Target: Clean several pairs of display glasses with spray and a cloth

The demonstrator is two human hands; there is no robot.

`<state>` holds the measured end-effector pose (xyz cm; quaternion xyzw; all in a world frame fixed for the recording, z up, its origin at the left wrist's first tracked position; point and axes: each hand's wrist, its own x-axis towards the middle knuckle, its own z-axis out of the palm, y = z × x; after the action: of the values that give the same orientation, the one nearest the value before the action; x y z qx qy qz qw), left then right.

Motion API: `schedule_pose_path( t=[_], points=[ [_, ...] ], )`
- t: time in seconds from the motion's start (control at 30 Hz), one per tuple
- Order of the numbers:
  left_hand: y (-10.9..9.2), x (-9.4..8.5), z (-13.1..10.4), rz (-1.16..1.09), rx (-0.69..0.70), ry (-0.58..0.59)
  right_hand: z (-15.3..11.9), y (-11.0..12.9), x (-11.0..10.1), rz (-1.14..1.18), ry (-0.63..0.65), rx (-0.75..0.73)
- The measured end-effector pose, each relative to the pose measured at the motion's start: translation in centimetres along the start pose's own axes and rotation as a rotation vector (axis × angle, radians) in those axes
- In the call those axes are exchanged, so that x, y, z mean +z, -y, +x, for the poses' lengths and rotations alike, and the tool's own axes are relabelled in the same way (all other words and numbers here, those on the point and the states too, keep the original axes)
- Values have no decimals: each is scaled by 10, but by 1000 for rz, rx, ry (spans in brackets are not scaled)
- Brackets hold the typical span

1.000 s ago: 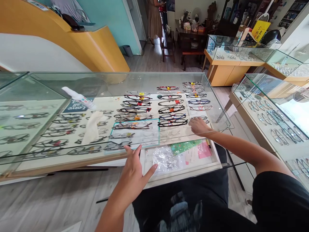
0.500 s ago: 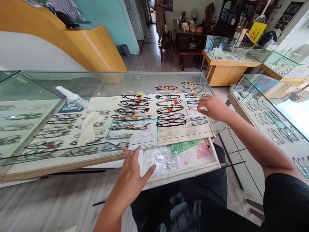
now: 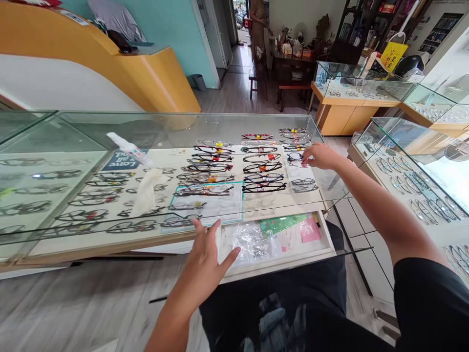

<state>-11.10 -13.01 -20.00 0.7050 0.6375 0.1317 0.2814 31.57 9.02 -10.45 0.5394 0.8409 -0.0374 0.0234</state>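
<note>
My left hand [image 3: 207, 254] rests at the front edge of the glass display case [image 3: 205, 116], fingers spread and holding nothing, beside the open drawer [image 3: 273, 268]. My right hand [image 3: 319, 156] is inside the case at its right end, fingertips pinched on a pair of glasses [image 3: 301, 163] in the right column. Just below them lies a stack of grey glasses [image 3: 304, 185]. Left of that column are rows of dark frames [image 3: 263, 187]. Clear plastic bags [image 3: 252, 242] and a pink packet [image 3: 309, 230] lie in the drawer.
A white bottle [image 3: 128, 147] and a pale cloth [image 3: 147, 193] lie at the left of the case. Another glass case [image 3: 414, 181] stands at the right. A person [image 3: 259, 27] stands in the background near a dark table.
My right hand has moved slightly down and its fingers have closed on the glasses. The camera view has shifted a little, and my left hand stays spread at the case edge.
</note>
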Motion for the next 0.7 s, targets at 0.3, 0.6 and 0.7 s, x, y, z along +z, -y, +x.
schedule_pose_path(
  t=[0.3,0.6,0.7],
  points=[
    [-3,1,-1,25,4,-1,-25,30,-36,234,31,-97],
    [-11,-3,-4,31,-5,0,-85,139,-28,422,564,-467],
    [-13,-4,-4,32,-4,-1,-89,160,21,314,629,-338]
  ],
)
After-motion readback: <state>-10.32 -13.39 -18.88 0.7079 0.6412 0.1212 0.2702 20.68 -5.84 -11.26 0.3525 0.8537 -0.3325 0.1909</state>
